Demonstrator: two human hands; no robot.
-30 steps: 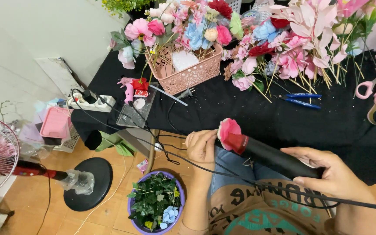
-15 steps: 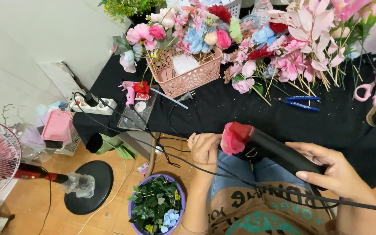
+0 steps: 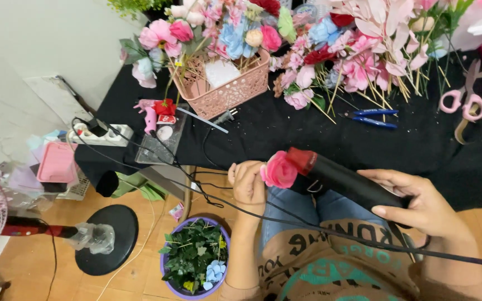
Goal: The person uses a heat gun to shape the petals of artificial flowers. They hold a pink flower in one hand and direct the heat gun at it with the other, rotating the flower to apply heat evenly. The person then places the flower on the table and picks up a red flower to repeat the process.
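Observation:
My left hand (image 3: 247, 182) holds a pink fabric rose (image 3: 279, 169) by its base, just below the front edge of a table covered in black cloth (image 3: 319, 134). My right hand (image 3: 419, 203) grips a black heat tool with a red nozzle (image 3: 338, 177); the nozzle tip sits right against the rose. The tool's black cord (image 3: 285, 220) runs across my lap.
A pink basket (image 3: 227, 92) of artificial flowers, loose flower stems (image 3: 364, 61), blue pliers (image 3: 372, 117), pink scissors (image 3: 464, 100), a pink glue gun (image 3: 150, 118) and a power strip (image 3: 99, 135) lie on the table. On the floor stand a purple bowl of leaves (image 3: 195, 257) and a fan base (image 3: 106, 238).
The rose and the heat tool have stayed pressed together while both hands shifted slightly. The rose has turned in my left hand, showing more of its pink bloom.

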